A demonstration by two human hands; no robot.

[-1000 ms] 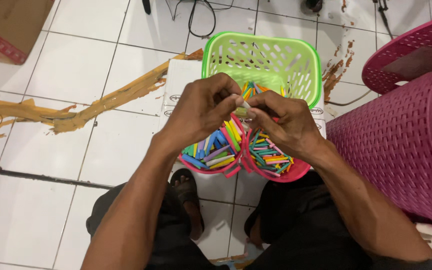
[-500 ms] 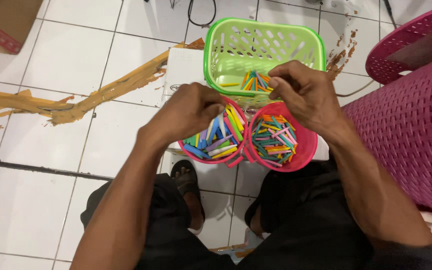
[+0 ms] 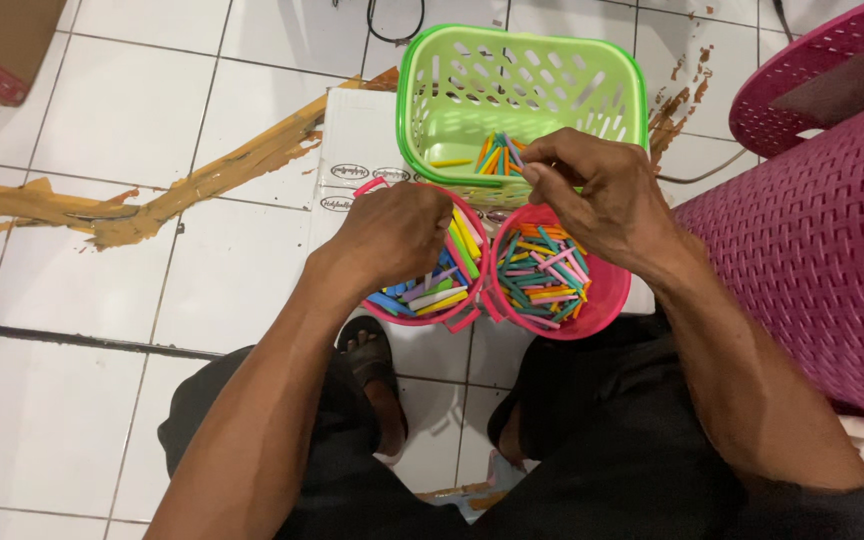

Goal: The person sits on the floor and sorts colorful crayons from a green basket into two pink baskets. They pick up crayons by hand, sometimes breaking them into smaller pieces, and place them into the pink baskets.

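Over two pink tubs (image 3: 552,300) of coloured sticks (image 3: 542,270), both hands' grips seem pinched shut; contents hidden.

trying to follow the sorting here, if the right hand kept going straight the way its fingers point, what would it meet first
The right hand points its fingertips up and left, toward the green basket. Going on, it would likely meet the small pile of coloured sticks inside that basket first, though its height above the near rim is hard to judge.
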